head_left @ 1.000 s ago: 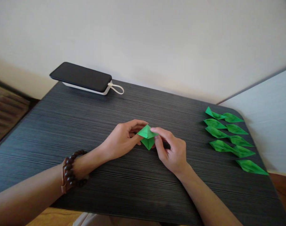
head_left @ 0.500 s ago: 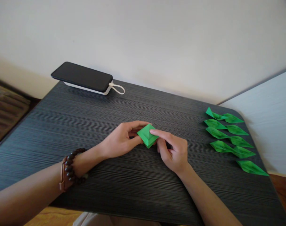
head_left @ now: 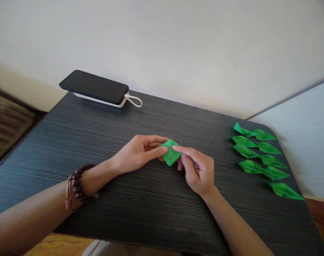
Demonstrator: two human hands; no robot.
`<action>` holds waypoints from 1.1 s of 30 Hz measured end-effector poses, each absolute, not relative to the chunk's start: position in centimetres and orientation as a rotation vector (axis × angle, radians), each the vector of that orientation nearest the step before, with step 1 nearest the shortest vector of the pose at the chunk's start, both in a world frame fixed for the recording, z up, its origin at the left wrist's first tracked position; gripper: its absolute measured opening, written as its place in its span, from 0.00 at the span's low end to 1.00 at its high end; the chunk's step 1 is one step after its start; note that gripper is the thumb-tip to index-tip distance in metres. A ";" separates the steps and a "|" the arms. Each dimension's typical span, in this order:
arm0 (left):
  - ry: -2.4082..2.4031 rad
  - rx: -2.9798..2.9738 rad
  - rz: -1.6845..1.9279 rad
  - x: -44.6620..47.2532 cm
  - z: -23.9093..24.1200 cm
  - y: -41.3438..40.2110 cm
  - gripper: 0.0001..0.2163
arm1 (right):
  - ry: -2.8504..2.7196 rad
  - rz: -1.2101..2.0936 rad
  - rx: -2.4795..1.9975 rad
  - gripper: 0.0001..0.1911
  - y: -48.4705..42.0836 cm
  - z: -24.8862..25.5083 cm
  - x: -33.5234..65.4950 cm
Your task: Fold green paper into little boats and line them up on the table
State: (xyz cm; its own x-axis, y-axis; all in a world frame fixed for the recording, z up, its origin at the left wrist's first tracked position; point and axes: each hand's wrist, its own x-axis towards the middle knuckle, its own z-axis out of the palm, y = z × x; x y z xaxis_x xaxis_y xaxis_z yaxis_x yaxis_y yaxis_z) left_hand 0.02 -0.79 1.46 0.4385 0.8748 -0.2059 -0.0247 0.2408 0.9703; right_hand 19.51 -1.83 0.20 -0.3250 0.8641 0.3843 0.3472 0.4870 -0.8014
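Note:
A small folded green paper piece (head_left: 170,154) lies near the middle of the dark striped table (head_left: 97,142). My left hand (head_left: 139,153), with a bead bracelet on its wrist, pinches the paper's left side between thumb and fingers. From the right, my right hand (head_left: 197,170) presses its index finger on the paper's right edge, the other fingers curled under. Both hands rest low on the tabletop.
Several finished green folded paper pieces (head_left: 260,158) lie in rows at the table's right end. A black phone on a white power bank (head_left: 95,88) with a cord loop sits at the far left edge, against the pale wall.
The raised, tent-like green paper has been pressed down into a flatter square. Both hands shifted slightly right and lower onto it.

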 end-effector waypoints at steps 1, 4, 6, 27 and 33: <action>0.921 1.155 0.753 0.0 1.4 -0.8 0.18 | -1.883 0.787 -1.008 0.15 -1.8 0.2 19.6; 0.923 1.137 0.753 0.0 1.4 -0.8 0.19 | -1.878 0.798 -0.999 0.14 -1.8 0.3 19.7; 0.938 1.128 0.756 0.0 1.4 -0.9 0.19 | -1.890 0.791 -0.999 0.13 -1.9 0.3 19.7; 1.094 1.193 0.637 0.4 1.9 -1.2 0.11 | -1.966 0.810 -1.194 0.08 -1.4 0.5 19.1; 1.160 1.174 0.595 0.5 2.3 -1.1 0.09 | -2.012 0.793 -1.120 0.08 -1.4 0.6 19.2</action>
State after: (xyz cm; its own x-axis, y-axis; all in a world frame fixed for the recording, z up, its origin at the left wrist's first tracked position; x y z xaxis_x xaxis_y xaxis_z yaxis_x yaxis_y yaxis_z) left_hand 0.47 -1.11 2.33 0.3470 0.8567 -0.3817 0.1899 0.3343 0.9231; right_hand 19.18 -1.39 0.64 -0.3888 0.8801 0.2726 0.4577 0.4413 -0.7719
